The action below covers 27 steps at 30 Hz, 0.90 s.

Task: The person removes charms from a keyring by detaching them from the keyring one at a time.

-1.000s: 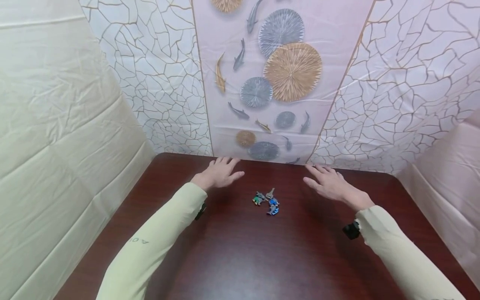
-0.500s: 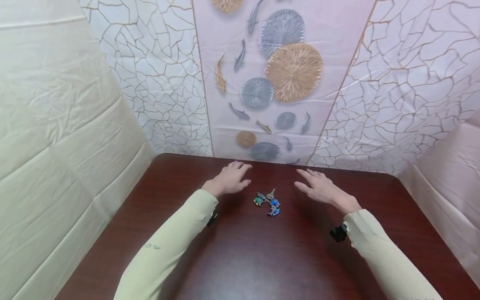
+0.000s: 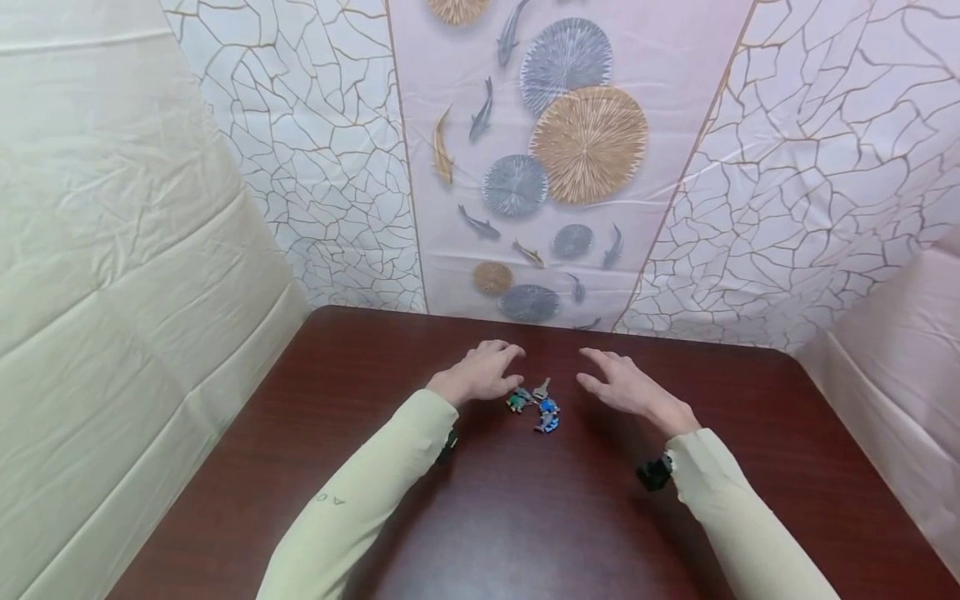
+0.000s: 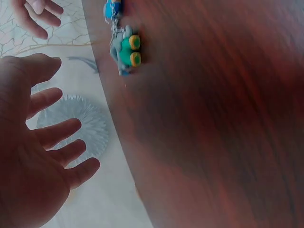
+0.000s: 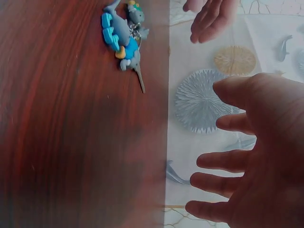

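Note:
A keychain with small figurines lies on the dark wooden table in front of the hands. It bears a flat key (image 5: 141, 81), a grey dolphin (image 5: 121, 31) on light-blue waves, a grey figurine in blue (image 3: 550, 406) and a grey one in green (image 4: 127, 51) with yellow feet. My left hand (image 3: 480, 372) hovers just left of the keychain, its thumb near the green figurine. Farther off on the other side, my right hand (image 3: 628, 387) faces it. Both hands hold nothing, their fingers spread and slightly bent.
The reddish-brown table (image 3: 495, 517) runs back to a patterned cloth backdrop (image 3: 450, 283). Cream cloth (image 3: 150, 292) hangs along the left side, and pale cloth (image 3: 892, 350) along the right. A black wrist camera (image 3: 655, 472) sits below the right sleeve.
Both hands have moved inward toward the keychain and a little nearer the person, the left one going right and the right one left. The keychain has stayed in place.

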{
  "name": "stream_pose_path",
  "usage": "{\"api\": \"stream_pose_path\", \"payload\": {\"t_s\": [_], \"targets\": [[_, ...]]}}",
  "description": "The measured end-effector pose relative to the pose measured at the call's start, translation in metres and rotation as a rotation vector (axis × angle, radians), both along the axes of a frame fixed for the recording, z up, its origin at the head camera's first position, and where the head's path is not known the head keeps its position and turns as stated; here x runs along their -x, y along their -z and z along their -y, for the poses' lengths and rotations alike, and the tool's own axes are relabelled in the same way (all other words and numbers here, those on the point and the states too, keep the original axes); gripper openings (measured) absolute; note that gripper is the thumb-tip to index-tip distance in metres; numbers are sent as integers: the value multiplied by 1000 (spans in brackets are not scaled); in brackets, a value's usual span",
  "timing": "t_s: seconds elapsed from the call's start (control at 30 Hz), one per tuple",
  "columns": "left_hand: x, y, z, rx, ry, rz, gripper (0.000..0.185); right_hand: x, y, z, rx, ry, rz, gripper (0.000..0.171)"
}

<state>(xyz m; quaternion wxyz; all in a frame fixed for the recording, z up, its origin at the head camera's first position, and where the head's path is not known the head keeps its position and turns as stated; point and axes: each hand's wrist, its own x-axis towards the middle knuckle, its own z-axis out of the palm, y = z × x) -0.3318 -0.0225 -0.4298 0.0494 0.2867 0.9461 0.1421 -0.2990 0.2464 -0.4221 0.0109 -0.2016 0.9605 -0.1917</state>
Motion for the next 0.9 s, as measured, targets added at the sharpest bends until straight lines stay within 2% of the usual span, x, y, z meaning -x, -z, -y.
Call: {"api": "stream_pose_path", "payload": {"t_s": [0.27, 0.5, 0.73, 0.9], "targets": [[-3, 13, -10, -18, 18, 11, 39, 0, 14, 14, 53, 18, 20, 51], [-3, 17, -20, 43, 44, 57, 33, -2, 23, 27, 93, 34, 22, 45], [-3, 23, -25, 94, 28, 69, 28, 0, 34, 36, 159, 21, 2, 33], [-5, 27, -27, 95, -1, 94, 27, 4, 42, 41, 175, 22, 29, 28]]}}
